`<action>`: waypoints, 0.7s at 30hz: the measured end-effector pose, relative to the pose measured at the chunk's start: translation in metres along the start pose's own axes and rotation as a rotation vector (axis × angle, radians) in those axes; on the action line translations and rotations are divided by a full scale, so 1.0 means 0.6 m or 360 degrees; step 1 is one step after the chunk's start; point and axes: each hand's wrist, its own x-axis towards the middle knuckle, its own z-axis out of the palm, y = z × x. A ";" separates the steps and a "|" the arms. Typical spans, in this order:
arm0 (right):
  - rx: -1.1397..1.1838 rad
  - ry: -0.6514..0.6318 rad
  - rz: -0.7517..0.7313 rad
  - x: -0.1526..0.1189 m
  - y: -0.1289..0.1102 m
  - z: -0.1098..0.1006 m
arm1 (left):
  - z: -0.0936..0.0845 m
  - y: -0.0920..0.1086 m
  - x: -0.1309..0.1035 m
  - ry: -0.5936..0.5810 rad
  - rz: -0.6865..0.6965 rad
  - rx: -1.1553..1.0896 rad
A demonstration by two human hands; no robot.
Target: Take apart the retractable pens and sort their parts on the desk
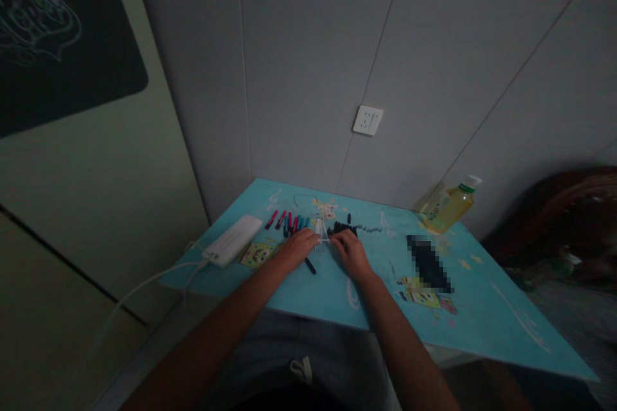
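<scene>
A small, thin white frame, roughly triangular, lies between my hands on the blue table. My left hand is closed at its left side, with the fingertips on it. From the right, my right hand pinches its lower right corner. Just beyond the right fingers is a dark bumpy bundle, with a dark twisted strand running off to the right. A row of capped markers, red and blue-green, lies beyond my left hand. Nearer me, a black pen rests beside the left wrist.
A white power bank with cables sits at the table's left. A bottle of yellow liquid stands at the back right. A dark pixelated object lies nearer on the right. A wall with a socket rises behind.
</scene>
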 end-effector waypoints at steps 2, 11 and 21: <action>-0.0017 -0.0012 -0.0006 -0.001 -0.001 0.001 | -0.004 0.001 -0.001 0.0015 0.0009 -0.0008; -0.0081 0.0024 0.0020 0.000 -0.005 -0.001 | -0.002 0.008 -0.002 0.0080 0.0017 0.0005; -0.0144 0.0088 0.0075 0.002 0.001 0.007 | 0.011 0.004 0.002 0.0152 -0.0025 0.0069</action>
